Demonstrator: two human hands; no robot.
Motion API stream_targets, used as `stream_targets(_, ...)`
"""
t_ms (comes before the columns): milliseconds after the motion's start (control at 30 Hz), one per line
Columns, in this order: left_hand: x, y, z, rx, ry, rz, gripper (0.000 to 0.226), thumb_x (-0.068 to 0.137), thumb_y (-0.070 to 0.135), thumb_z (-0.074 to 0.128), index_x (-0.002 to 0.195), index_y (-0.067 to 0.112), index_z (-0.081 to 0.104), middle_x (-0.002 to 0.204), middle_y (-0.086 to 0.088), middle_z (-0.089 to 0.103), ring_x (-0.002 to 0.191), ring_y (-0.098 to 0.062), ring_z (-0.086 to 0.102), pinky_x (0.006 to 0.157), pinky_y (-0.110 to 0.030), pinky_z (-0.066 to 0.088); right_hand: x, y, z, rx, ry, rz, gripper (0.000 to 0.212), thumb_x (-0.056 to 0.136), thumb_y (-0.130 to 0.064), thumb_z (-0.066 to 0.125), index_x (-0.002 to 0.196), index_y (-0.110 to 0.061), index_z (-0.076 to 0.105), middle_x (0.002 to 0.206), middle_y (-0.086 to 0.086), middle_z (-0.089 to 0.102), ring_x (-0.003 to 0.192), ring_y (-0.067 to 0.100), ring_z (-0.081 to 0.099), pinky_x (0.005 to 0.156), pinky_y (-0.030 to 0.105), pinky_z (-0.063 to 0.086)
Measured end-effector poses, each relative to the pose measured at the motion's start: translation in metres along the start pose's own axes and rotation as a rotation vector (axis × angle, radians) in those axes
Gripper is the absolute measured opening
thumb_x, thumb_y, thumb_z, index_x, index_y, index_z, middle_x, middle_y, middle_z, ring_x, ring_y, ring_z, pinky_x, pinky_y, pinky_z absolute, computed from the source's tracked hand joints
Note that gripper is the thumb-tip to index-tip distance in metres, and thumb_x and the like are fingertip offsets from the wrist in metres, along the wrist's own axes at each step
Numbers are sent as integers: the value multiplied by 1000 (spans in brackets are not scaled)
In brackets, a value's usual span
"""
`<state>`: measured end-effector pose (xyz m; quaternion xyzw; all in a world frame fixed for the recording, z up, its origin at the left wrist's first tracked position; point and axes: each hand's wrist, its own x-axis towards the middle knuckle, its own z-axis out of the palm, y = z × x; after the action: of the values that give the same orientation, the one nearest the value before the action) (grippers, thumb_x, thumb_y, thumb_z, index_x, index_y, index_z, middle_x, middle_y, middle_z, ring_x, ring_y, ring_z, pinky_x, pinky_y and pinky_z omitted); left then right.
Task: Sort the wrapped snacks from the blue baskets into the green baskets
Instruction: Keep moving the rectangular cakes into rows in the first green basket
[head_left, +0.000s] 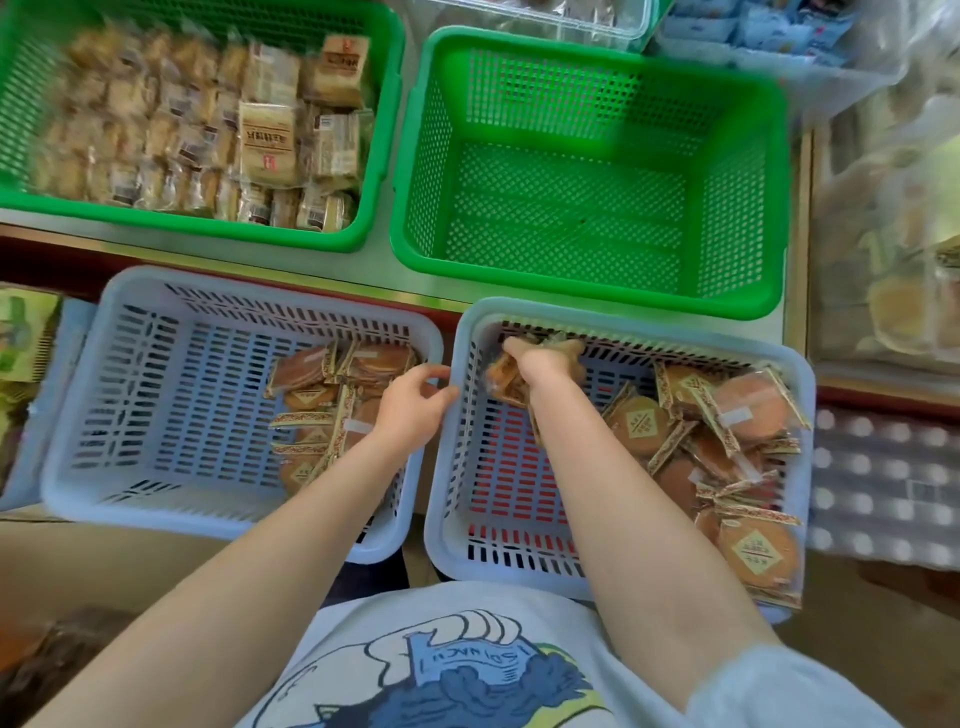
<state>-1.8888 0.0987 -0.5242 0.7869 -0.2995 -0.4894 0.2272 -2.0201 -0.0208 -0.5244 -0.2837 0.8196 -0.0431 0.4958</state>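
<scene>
Right hand (543, 364) has its fingers clamped on a bunch of wrapped snacks (506, 376) at the top left corner of the right blue basket (795, 364). I'd lift straight up so nothing spills, then drop them into the empty green basket (779, 156) upper right. Left hand (410, 405) fingers loosely apart, touching the left blue basket (78, 364) rim, a few snacks inside. Upper left green basket (384, 156) is packed.
</scene>
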Motion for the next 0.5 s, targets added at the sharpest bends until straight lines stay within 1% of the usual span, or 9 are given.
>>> stream_targets(33, -1, 1, 0, -6, 2, -6, 36, 93, 35, 66, 126, 22, 62, 97, -5, 68, 88, -24, 66, 78, -42, 58, -4, 9, -9, 63, -44, -8, 78, 78, -33, 82, 135, -16, 31, 143, 17, 44, 121, 37, 55, 85, 44, 53)
stream_targets(100, -4, 5, -1, 8, 3, -28, 36, 93, 34, 66, 126, 22, 62, 100, -3, 66, 87, -22, 64, 75, -37, 55, -12, 26, -23, 182, -119, -49, 67, 79, -30, 80, 125, -16, 33, 127, 20, 59, 103, 37, 68, 63, 35, 54)
stream_targets(167, -10, 16, -4, 66, 52, -2, 30, 94, 34, 64, 121, 22, 61, 106, 0, 61, 91, -18, 59, 75, -32, 47, -29, 36, -39, 311, -251, -65, 67, 81, -29, 80, 130, -15, 37, 115, 19, 66, 94, 39, 72, 51, 30, 51)
stream_targets(233, -19, 32, -10, -3, 99, 60, 25, 97, 40, 58, 114, 23, 62, 107, 2, 61, 94, -16, 59, 75, -30, 44, -50, 38, -51, 451, -400, -128, 57, 87, -21, 78, 130, -14, 42, 119, 16, 65, 95, 33, 73, 57, 32, 57)
stream_targets(300, -32, 51, -21, -237, 25, 83, 24, 99, 43, 53, 110, 24, 63, 101, 2, 66, 89, -15, 66, 68, -30, 50, -70, 30, -58, 536, -538, -231, 51, 90, -16, 74, 132, -12, 45, 125, 16, 63, 101, 32, 72, 69, 41, 61)
stream_targets(333, -38, 59, -29, -322, -41, 86, 25, 99, 43, 54, 112, 24, 62, 101, 1, 68, 83, -13, 69, 63, -28, 53, -81, 23, -59, 529, -600, -289, 49, 91, -18, 73, 131, -10, 47, 123, 17, 65, 100, 33, 72, 73, 44, 61)
stream_targets(367, -45, 67, -39, -389, -98, 87, 28, 97, 42, 57, 117, 22, 60, 102, 0, 70, 79, -11, 70, 60, -27, 55, -89, 15, -58, 503, -632, -350, 46, 91, -20, 73, 130, -9, 49, 119, 16, 68, 99, 33, 73, 76, 46, 61)
stream_targets(433, -50, 74, -62, -490, -141, 87, 37, 91, 37, 66, 122, 19, 58, 106, -3, 71, 81, -16, 72, 62, -29, 58, -105, -4, -51, 486, -659, -437, 44, 91, -26, 71, 126, -6, 52, 110, 14, 72, 95, 32, 73, 79, 46, 61)
stream_targets(500, -50, 77, -90, -564, -143, 69, 31, 90, 30, 68, 118, 16, 61, 104, -5, 73, 83, -21, 73, 66, -30, 59, -115, -23, -39, 481, -674, -483, 42, 92, -28, 69, 122, -4, 53, 117, 21, 68, 101, 36, 71, 82, 49, 60)
